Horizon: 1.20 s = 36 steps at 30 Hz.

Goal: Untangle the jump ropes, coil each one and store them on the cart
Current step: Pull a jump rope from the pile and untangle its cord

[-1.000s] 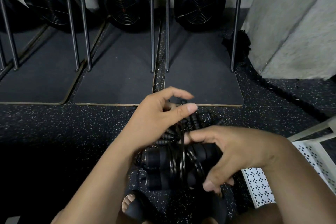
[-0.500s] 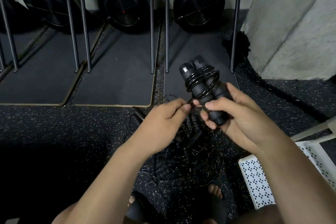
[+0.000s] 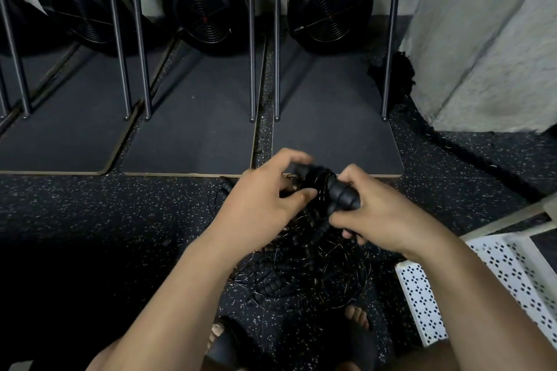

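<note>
A black jump rope (image 3: 343,194), its thin cable wound round its paired handles, sits between both hands at mid frame. My right hand (image 3: 382,214) grips the handle end. My left hand (image 3: 265,205) holds the wound cable at the other end, thumb pressed on it. Below them a tangle of black jump ropes (image 3: 307,268) with several ribbed handles and thin wire loops lies on the speckled floor. The white perforated cart (image 3: 509,280) stands at the lower right.
Three black fan-wheel machines (image 3: 205,6) stand at the back on dark mats (image 3: 193,132), with metal rails (image 3: 251,39) between them. A concrete pillar (image 3: 482,39) rises at the right with a thick black rope (image 3: 428,126) at its base. My sandalled feet (image 3: 355,319) are below the tangle.
The wound rope bundle was lifted out of the pile and held upright by my right hand; now it is lower and lies level, and my left hand has closed on it.
</note>
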Each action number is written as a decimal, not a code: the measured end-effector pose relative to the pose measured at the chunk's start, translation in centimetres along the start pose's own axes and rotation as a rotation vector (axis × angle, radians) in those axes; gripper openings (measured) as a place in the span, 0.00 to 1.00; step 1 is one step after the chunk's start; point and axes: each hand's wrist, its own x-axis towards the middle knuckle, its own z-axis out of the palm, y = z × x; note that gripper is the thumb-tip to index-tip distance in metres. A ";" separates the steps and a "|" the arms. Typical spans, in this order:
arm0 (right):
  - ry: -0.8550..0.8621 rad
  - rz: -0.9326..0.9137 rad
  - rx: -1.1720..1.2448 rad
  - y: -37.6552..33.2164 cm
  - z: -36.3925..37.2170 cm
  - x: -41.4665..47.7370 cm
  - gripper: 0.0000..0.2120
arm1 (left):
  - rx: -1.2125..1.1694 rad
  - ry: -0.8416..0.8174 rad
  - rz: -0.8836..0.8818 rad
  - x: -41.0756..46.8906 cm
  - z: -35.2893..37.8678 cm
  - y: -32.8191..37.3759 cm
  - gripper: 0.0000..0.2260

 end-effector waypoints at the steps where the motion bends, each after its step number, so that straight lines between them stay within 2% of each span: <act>1: -0.078 0.004 0.007 -0.1 0.1 -0.2 0.18 | -0.004 -0.003 0.002 -0.1 -0.1 0.0 0.17; 6: -0.483 0.002 -0.018 -1.3 0.0 -1.6 0.24 | -0.096 -0.080 0.005 -0.3 -0.4 -0.3 0.18; 9: -0.662 -0.038 -0.007 -2.2 -0.6 -2.5 0.22 | -0.171 -0.105 -0.007 -0.2 -0.4 -0.5 0.14; 12: -0.759 -0.108 0.111 -2.6 -1.3 -3.0 0.23 | -0.283 -0.179 0.010 -0.2 -0.8 0.1 0.09; 16: -0.788 -0.226 0.398 -2.3 -2.0 -3.3 0.24 | -0.389 -0.193 -0.055 0.1 -0.3 -0.7 0.14; 17: -0.777 -0.246 0.468 -2.1 -2.0 -3.2 0.23 | -0.455 -0.177 -0.118 0.2 -0.1 -1.4 0.16; 19: -0.727 -0.296 0.588 -1.8 -1.9 -2.9 0.23 | -0.430 -0.113 -0.216 -0.4 0.0 -2.5 0.12; 21: -0.638 -0.339 0.710 -1.8 -1.8 -2.5 0.24 | -0.277 -0.074 -0.200 -0.7 0.1 -2.0 0.14; 25: -0.345 -0.334 0.866 -2.0 -1.5 -1.6 0.26 | -0.252 -0.022 -0.151 0.2 0.6 -0.5 0.19; 28: -0.094 -0.242 0.903 -1.6 -1.2 -0.5 0.24 | -0.203 -0.027 -0.103 0.1 0.9 -0.5 0.09; 30: 0.064 -0.184 0.827 -1.1 -0.9 0.3 0.22 | -0.059 -0.023 -0.058 0.0 0.8 -0.3 0.15; 32: 0.191 -0.130 0.639 -0.3 -0.9 0.7 0.20 | 0.035 -0.029 -0.073 0.1 0.7 -0.6 0.21; 36: 0.213 -0.064 0.260 0.9 -0.5 1.0 0.18 | 0.038 -0.079 -0.040 -0.2 0.2 0.2 0.26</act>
